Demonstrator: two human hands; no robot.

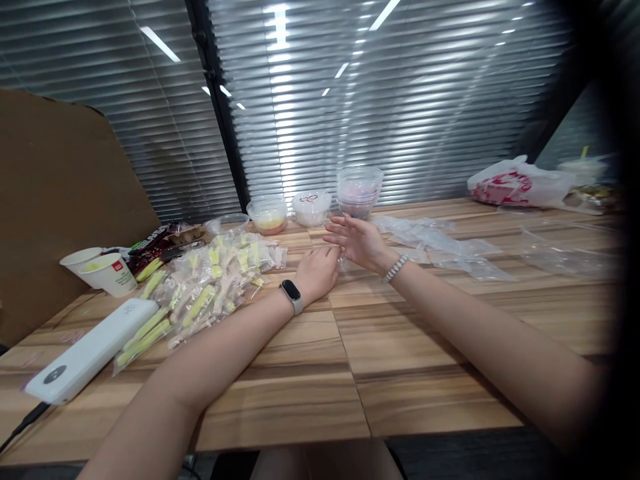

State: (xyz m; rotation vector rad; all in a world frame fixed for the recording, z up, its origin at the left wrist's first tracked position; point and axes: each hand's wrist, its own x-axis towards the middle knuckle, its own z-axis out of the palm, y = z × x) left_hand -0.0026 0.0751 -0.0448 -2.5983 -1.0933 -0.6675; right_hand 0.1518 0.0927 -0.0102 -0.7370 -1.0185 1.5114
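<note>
1. The left hand (319, 272) lies low over the tabletop (300, 363), back up, fingers bent toward clear plastic (343, 261); whether they pinch it I cannot tell.
2. The right hand (361, 241) is raised just beside it, fingers extended leftward and slightly spread, thumb side hard to make out.
3. The clear plastic sits between the hands.
4. The paper cup (113, 277) bears a red label and green print, too small to read; the white bag (520, 183) shows illegible red print.
</note>
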